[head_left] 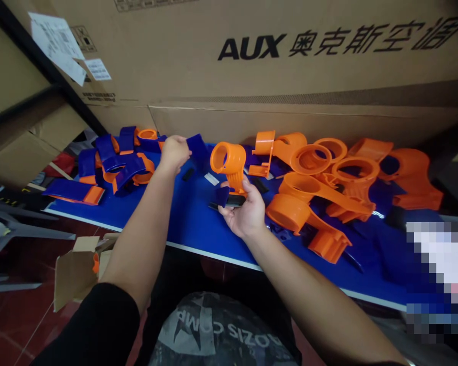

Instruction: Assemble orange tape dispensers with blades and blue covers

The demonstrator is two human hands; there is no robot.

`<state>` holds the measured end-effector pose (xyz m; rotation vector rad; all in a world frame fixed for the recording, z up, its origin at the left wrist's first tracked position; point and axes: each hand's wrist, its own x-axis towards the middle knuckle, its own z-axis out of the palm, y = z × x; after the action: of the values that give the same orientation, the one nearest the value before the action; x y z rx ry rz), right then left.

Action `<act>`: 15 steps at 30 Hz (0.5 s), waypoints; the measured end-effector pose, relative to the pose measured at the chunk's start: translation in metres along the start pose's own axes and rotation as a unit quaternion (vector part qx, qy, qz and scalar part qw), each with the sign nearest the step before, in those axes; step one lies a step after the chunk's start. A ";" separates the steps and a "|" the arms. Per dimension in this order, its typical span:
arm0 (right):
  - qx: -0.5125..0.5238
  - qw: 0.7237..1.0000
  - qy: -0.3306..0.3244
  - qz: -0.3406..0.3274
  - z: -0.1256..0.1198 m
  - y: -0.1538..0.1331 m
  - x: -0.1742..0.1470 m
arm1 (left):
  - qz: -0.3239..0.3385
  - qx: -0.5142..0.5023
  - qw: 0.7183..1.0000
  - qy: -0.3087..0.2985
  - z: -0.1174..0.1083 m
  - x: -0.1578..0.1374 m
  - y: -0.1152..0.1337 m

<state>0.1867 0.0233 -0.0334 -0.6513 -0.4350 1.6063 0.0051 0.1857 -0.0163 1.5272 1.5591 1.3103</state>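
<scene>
My right hand (248,211) grips an orange plastic tape dispenser frame (231,160), its ring pointing up. A small dark blue piece (222,195) and a black strip (234,201) are at its lower end, by my fingers. My left hand (176,151) is closed at the edge of a dark blue plastic piece (197,148), held above the table; its fingertips are partly hidden. On the blue table (193,223) between the hands lie a small black strip (188,174) and a small white piece (211,178).
Orange dispenser frames (315,160) are heaped at the right, among dark blue pieces. Several blue-and-orange dispensers (109,152) lie at the left. Behind stands a large cardboard box (183,61). A small open carton (74,277) and a grey stool (34,231) are below left.
</scene>
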 end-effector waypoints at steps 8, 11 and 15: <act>-0.016 0.996 -0.049 0.077 0.000 0.003 -0.001 | 0.072 -0.016 0.992 0.100 -0.062 -0.133 -0.044; -0.040 0.995 -0.045 0.079 0.001 0.006 -0.001 | 0.035 -0.077 0.993 0.082 -0.059 -0.161 -0.053; -0.070 0.995 -0.043 0.053 0.003 0.009 -0.002 | -0.002 -0.124 0.991 0.050 -0.054 -0.163 -0.048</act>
<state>0.1781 0.0207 -0.0360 -0.7223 -0.5880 1.7193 -0.0351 0.0227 -0.0776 1.3211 1.3974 1.5357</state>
